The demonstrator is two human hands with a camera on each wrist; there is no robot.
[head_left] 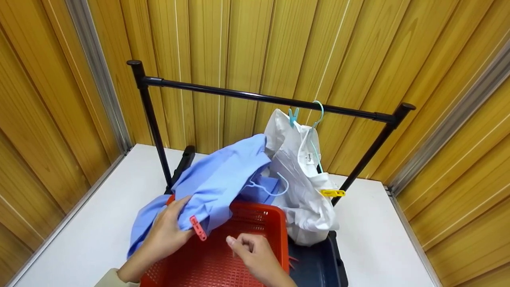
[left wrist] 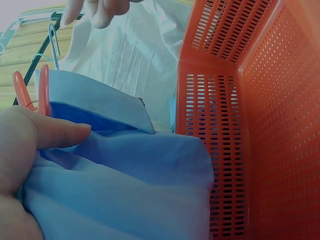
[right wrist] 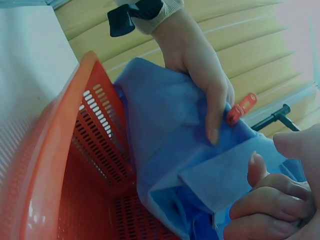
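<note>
While left hand (head_left: 170,228) grips blue shirt (head_left: 223,171), right hand (head_left: 257,254) curled, label (head_left: 309,158) on white shirt (head_left: 305,203) illegible

We had the creased light-blue shirt (head_left: 223,171) in our left hand (head_left: 171,227), draped across the far left of the red basket (head_left: 283,239), a red clothespin (head_left: 198,228) at its near edge and a pale-blue hanger hook (head_left: 287,186) jutting from its right side.
</note>
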